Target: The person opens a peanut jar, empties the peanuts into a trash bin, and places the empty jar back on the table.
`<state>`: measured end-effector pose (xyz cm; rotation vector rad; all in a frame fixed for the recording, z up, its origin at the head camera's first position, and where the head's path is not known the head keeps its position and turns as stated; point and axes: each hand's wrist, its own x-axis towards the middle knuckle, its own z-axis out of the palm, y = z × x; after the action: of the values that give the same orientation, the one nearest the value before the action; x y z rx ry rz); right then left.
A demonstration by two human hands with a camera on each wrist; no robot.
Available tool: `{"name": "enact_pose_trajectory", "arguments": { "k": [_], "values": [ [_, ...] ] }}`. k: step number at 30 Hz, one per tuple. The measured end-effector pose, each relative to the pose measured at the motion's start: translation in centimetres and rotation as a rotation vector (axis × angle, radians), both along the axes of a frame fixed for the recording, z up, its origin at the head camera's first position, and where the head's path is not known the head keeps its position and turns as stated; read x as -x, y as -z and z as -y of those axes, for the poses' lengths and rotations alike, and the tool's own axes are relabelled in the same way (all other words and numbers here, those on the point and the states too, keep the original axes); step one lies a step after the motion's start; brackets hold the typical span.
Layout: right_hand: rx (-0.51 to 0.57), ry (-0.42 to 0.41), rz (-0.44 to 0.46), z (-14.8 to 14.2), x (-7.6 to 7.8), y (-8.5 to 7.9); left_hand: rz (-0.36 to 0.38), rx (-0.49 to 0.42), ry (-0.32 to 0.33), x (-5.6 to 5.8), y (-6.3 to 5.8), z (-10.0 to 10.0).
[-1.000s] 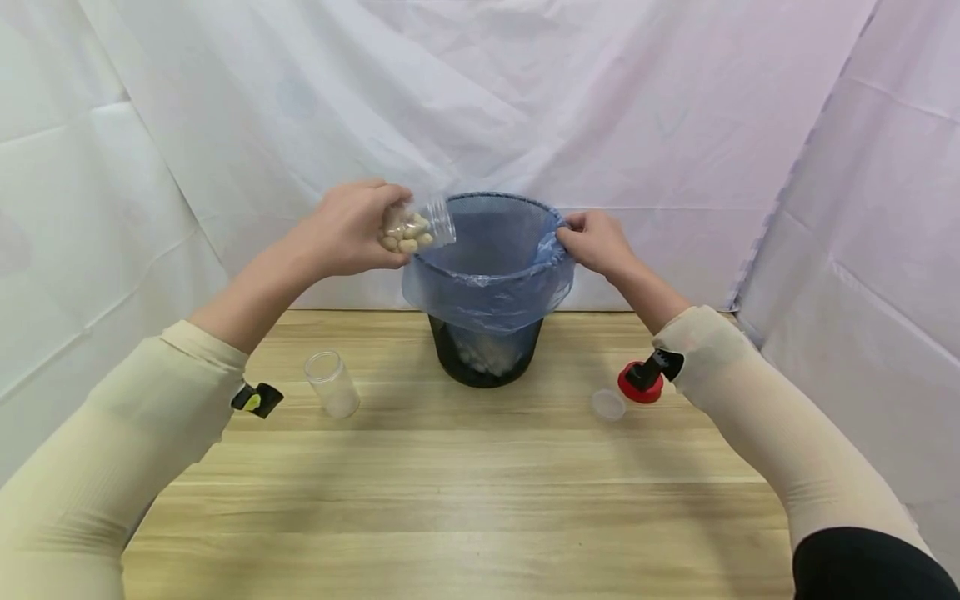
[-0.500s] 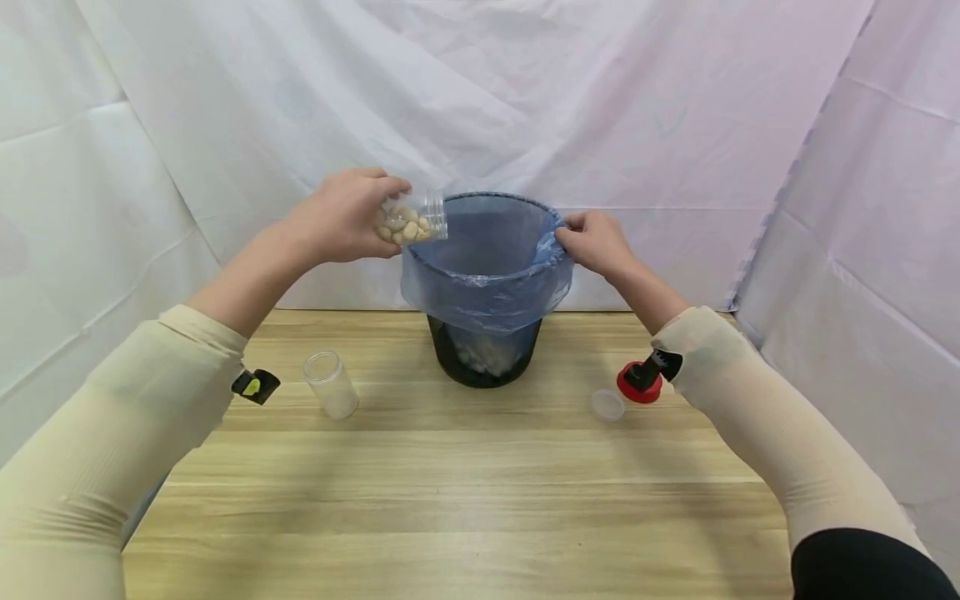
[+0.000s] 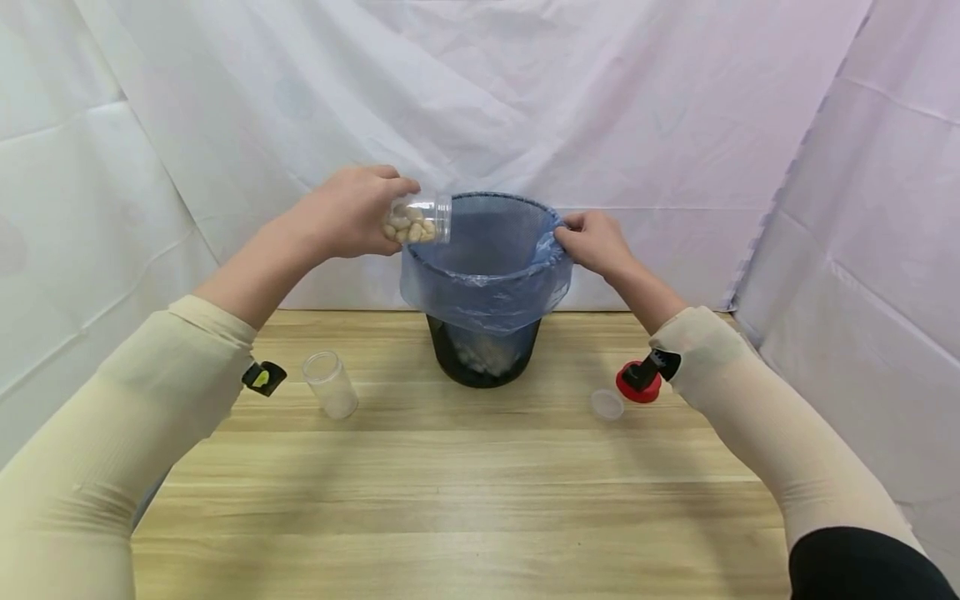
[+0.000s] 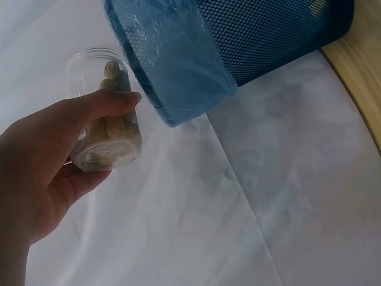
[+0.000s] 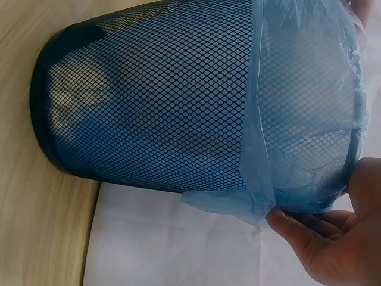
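Note:
My left hand (image 3: 348,212) grips a lidless clear jar (image 3: 442,218), tipped on its side with its mouth toward the bin. Several pale, oval, nut-like pieces (image 3: 415,232) lie inside it. In the left wrist view, the thumb crosses the jar (image 4: 110,156) and fingers wrap behind it. The jar's mouth is right at the left rim of a dark mesh wastebasket (image 3: 444,354), lined with a blue plastic bag (image 3: 487,300) folded over the rim. At the right rim, my right hand (image 3: 596,242) pinches the bag and rim; the right wrist view shows that hand (image 5: 339,238) with bunched film at its fingertips.
Another clear jar (image 3: 332,387), lidless, stands on the wooden table (image 3: 480,500) at left. A translucent disc (image 3: 607,404) and a red lid (image 3: 639,390) lie at right. Pale contents (image 3: 487,354) show low in the wastebasket. White cloth (image 3: 480,100) hangs behind and at both sides.
My left hand has risen slightly with the jar, drawn back a little, then shifted right toward the rim. The pieces have shifted inside the jar. My right hand stays in place.

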<state>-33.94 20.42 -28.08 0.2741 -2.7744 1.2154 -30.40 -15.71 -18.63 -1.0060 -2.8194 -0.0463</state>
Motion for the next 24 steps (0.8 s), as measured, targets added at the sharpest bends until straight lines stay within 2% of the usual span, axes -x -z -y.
{"name": "enact_pose_trajectory", "arguments": {
  "k": [12,24],
  "values": [
    [0.006,-0.012,-0.011,0.00,-0.06,-0.18,-0.031,0.054,0.038,0.38,0.14,-0.33],
    [-0.008,-0.002,-0.013,-0.02,-0.07,-0.21,-0.013,0.143,0.024,0.28,-0.35,-1.04]
  ]
}}
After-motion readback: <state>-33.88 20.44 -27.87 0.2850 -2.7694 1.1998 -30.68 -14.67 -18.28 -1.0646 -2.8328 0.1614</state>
